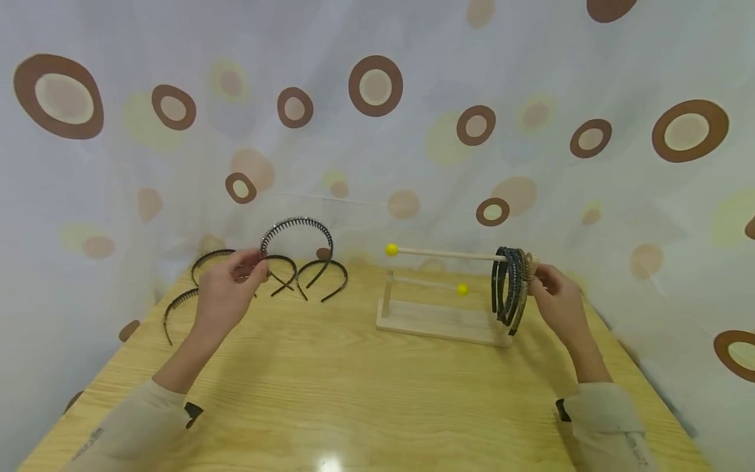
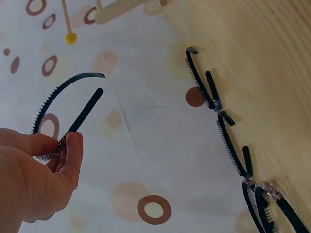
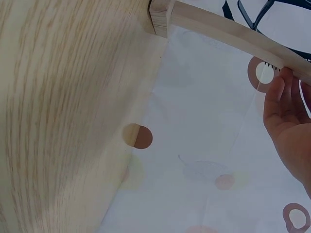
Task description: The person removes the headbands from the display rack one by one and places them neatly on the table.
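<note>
My left hand (image 1: 227, 292) pinches one side of a black toothed headband (image 1: 302, 219) with a sparkly outer face, held up over the table's left part. In the left wrist view its two ends point up and to the right. At the right, a wooden stand (image 1: 442, 322) carries rods tipped with yellow balls (image 1: 392, 250). Several dark headbands (image 1: 512, 278) and a gold-toned one (image 1: 528, 275) hang bunched at the upper rod's right end. Beside them, my right hand (image 1: 560, 305) holds the stand's upright post (image 3: 223, 34) with its fingertips near the top.
Several more black headbands (image 1: 345, 274) stand on the wooden table (image 1: 354, 393) at the back left, some overlapping behind my left hand. A white sheet (image 1: 330, 151) printed with brown circles hangs behind the table and along its sides.
</note>
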Available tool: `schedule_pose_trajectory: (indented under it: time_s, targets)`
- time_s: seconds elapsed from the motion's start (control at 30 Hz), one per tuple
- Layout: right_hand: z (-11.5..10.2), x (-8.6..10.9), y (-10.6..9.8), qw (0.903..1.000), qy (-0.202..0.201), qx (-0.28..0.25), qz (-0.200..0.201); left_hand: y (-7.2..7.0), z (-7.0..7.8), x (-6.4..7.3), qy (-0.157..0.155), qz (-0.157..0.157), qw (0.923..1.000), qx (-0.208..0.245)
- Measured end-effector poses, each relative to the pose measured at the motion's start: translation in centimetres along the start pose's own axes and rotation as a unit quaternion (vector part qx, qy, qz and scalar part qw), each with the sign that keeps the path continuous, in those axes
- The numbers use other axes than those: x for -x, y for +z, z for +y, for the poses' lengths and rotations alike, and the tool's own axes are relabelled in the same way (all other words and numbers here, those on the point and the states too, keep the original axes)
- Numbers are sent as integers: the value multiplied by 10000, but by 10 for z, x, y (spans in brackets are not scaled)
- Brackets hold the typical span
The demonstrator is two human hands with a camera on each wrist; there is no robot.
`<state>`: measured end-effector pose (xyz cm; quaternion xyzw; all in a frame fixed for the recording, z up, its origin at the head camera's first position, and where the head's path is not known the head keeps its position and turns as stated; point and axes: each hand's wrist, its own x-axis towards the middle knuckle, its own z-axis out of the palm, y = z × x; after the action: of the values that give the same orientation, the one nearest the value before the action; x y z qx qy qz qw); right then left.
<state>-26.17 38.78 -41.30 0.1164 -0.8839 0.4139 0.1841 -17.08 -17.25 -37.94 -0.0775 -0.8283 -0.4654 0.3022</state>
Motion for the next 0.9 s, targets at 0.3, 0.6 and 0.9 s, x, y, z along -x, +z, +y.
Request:
schedule_pose_trajectory:
  time_s: [0.3,0.6,0.9]
  targets:
    - [-5,-3,-2,10000,43,42,-23,-33,-23,11,-475,-556,9954,-622]
    - [-8,-2,-3,9999,11,105,31,-36,-65,14,-1009,-1444,9771,-1195]
    - [-10,-1,-2,9999,22,105,13,-46,-96,8,-1316,-2313,9535,-1413]
